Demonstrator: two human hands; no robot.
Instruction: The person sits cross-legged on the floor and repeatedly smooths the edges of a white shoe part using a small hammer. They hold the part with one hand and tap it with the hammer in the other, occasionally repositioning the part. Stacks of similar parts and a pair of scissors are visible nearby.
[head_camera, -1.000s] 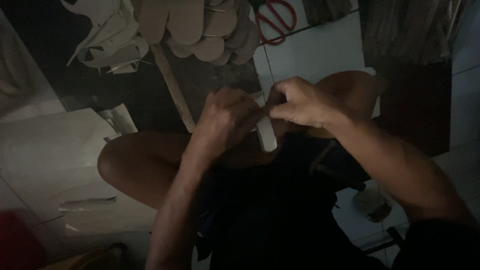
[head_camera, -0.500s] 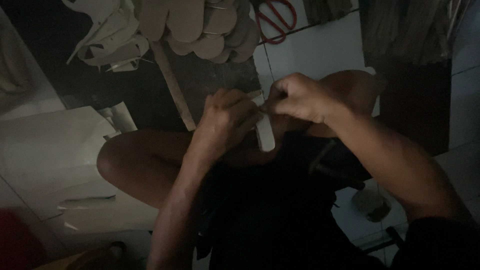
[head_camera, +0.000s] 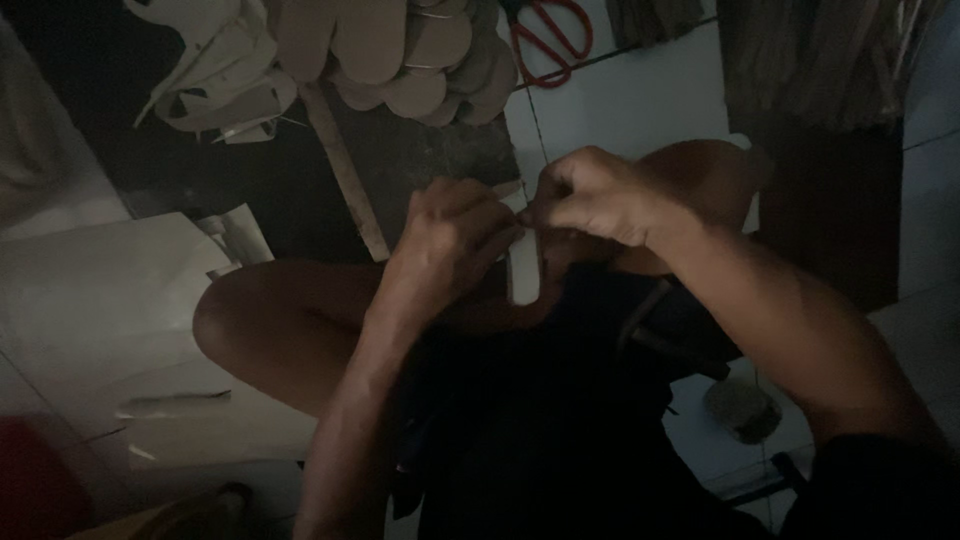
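My left hand (head_camera: 452, 238) and my right hand (head_camera: 590, 195) meet above my lap, fingers curled. Between them they pinch a pale, narrow strip (head_camera: 523, 272) that hangs down from the fingertips. The top end of the strip is hidden by my fingers. My bare knee (head_camera: 270, 320) is below the left hand. The scene is dim.
A pile of tan sole-shaped cutouts (head_camera: 400, 50) lies at the top, with pale scraps (head_camera: 215, 80) to its left. Red-handled scissors (head_camera: 550, 30) rest on the white tiled floor (head_camera: 640, 100). A wooden stick (head_camera: 345, 170) slants down. White sheets (head_camera: 90, 300) lie at left.
Both hands have stayed together on the strip, shifting only slightly. The view has moved a little; nothing was let go.
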